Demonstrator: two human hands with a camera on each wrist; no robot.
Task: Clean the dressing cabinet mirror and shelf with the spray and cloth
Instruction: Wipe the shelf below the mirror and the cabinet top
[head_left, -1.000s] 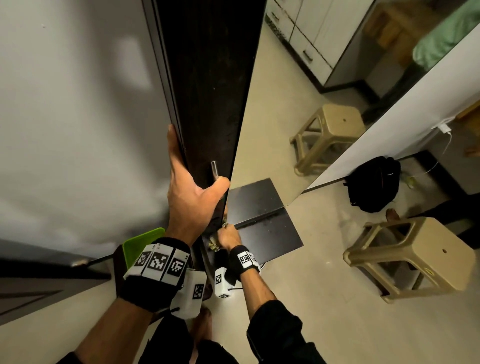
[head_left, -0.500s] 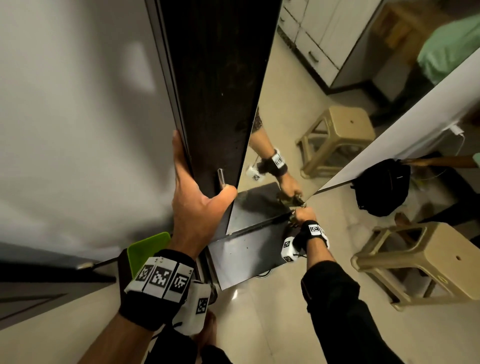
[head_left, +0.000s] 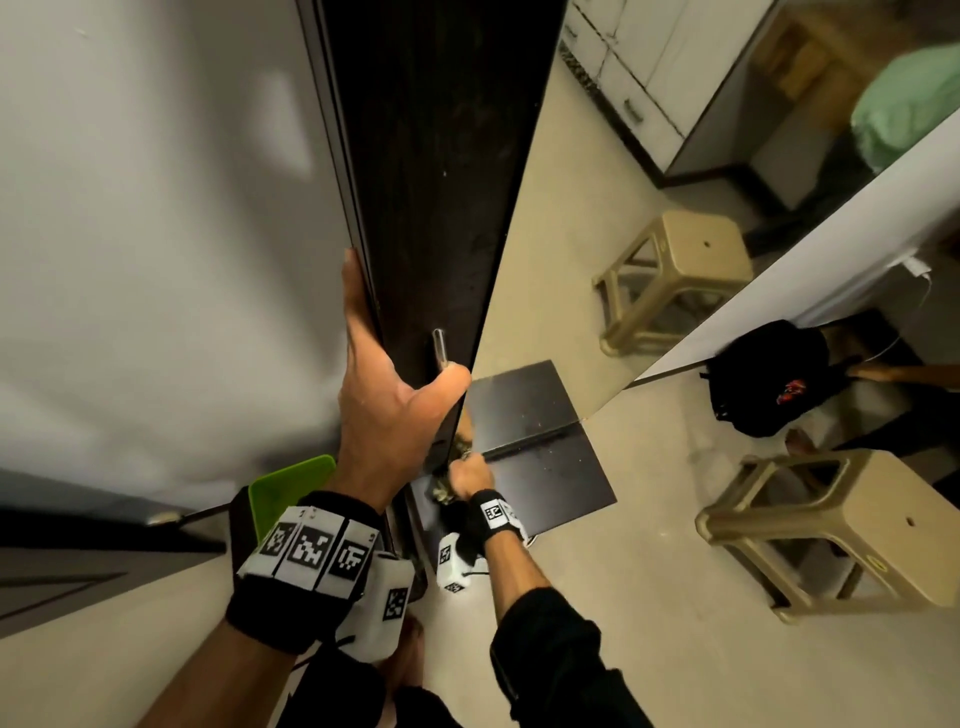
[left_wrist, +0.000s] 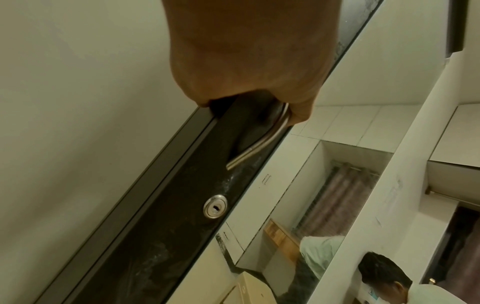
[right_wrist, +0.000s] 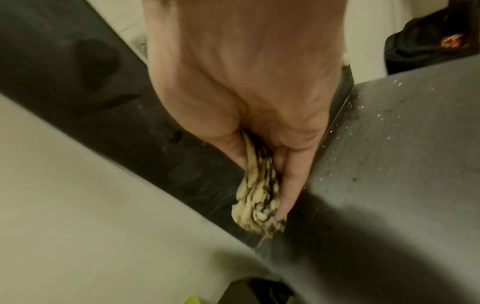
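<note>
- Cloth (right_wrist: 255, 193), beige with dark mottling, was bunched in the right hand (head_left: 470, 475), fingers (right_wrist: 288, 183) curled round it, its free end pressed on the dark shelf (head_left: 561, 467) at the corner where shelf meets mirror (head_left: 597, 218).
- Shelf surface showed white specks near the mirror's lower edge (right wrist view).
- Left hand (head_left: 387, 415) gripped the dark door (head_left: 441, 182) edge: fingers wrapped behind it, thumb across the front at the metal handle (left_wrist: 262, 144).
- Keyhole (left_wrist: 215, 206) sat on the door past the handle.
- Spray: could not tell which item, if any, it was.
- Beige stool (head_left: 852, 530) stood on the floor to the right; black bag (head_left: 763, 384) lay beyond it; a green item (head_left: 285, 483) showed by the left wrist.
</note>
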